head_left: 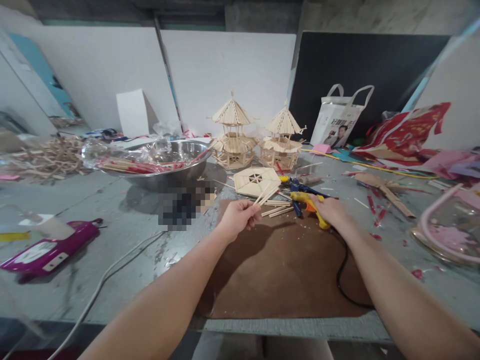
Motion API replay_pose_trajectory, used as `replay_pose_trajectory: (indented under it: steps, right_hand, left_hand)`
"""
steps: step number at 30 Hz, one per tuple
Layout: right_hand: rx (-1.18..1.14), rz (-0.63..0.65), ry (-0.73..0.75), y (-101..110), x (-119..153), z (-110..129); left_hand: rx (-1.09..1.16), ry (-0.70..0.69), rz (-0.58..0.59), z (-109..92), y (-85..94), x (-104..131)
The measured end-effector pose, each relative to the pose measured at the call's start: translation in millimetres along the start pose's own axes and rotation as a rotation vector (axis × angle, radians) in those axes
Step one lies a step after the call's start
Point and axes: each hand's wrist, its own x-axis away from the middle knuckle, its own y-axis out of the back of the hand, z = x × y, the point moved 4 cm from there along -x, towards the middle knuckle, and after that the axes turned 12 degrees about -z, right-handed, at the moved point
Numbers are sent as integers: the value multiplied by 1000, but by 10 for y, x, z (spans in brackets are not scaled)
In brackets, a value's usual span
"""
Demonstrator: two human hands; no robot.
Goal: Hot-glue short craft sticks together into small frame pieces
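Note:
A few thin wooden sticks (pixel 265 194) are pinched in my left hand (pixel 238 219), pointing up and to the right. My right hand (pixel 332 210) is closed around a yellow glue gun (pixel 298 196) with an orange trigger, its nozzle pointing left. Just beyond the sticks lies a flat hexagonal wooden panel (pixel 243 183) with a patterned opening at its centre. More short sticks (pixel 278 211) rest at the far edge of the brown mat (pixel 281 275). A dark blue-handled tool (pixel 297 208) lies by the glue gun, partly hidden behind it.
Two wooden stick pagodas (pixel 233 145) (pixel 283 142) stand behind the panel. Left are a metal bowl (pixel 150 181) of wrapped sticks and a purple power strip (pixel 71 250). A black cord (pixel 339 277) crosses the mat. Right sit red scraps (pixel 379 216) and a pink-rimmed clear container (pixel 446 235).

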Motion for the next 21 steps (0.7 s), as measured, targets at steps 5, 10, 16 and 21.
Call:
replay_pose_trajectory:
  steps: [5, 10, 16, 21]
  right_hand:
    - [-202, -240, 141, 251, 177, 186]
    - [-1069, 284, 216, 203, 572, 596]
    - [-1480, 448, 194, 290, 744, 752]
    - [-1485, 432, 183, 299, 720, 732]
  left_hand:
    - [110, 91, 102, -27, -74, 82]
    - [193, 180, 164, -50, -133, 154]
    - [169, 221, 206, -47, -170, 189]
    - [163, 238, 228, -48, -184, 202]
